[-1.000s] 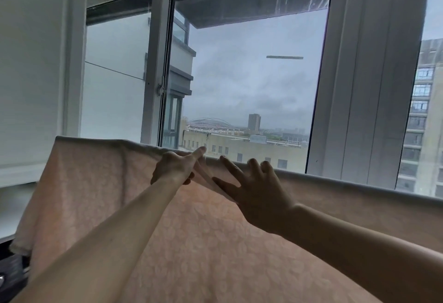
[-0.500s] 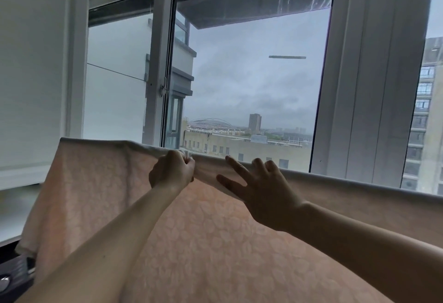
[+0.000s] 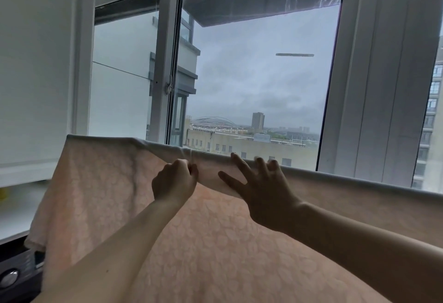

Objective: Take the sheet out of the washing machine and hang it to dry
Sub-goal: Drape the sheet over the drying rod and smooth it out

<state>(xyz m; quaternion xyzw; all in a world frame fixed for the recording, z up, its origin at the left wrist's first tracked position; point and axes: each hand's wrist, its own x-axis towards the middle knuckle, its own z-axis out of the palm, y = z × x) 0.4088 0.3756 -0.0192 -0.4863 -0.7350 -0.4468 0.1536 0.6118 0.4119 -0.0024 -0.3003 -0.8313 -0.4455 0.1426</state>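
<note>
Left hand [image 3: 173, 180] grip is curled tight, pinching a bunched fold of the sheet [image 3: 215, 242] just under its top edge; knuckles face the camera, fingertips hidden in the cloth. Right hand [image 3: 263, 190] grip is spread, straight fingers [image 3: 239, 162] laid flat on the same edge, thumb out toward 9 o'clock, holding nothing

Hands sit just beside each other, a small wrinkled flap of fabric between them. Sheet is pink with a pale leaf print, already draped over a line or rail that the cloth hides, so cannot tell what carries it. Long axis of the draped edge runs from 10 o'clock down to 4 o'clock across the view; bulk hangs toward 6 o'clock

Judged: hanging nearly done, this is smoothing. Bunched bit lies at 3 o'clock of the left hand, 9 o'clock of the right, equally near both; next pull probably goes along the edge

Window [image 3: 259, 75] at 12 o'clock, dark appliance panel with knob [image 3: 9, 277] at 8 o'clock, likely the washing machine
</note>
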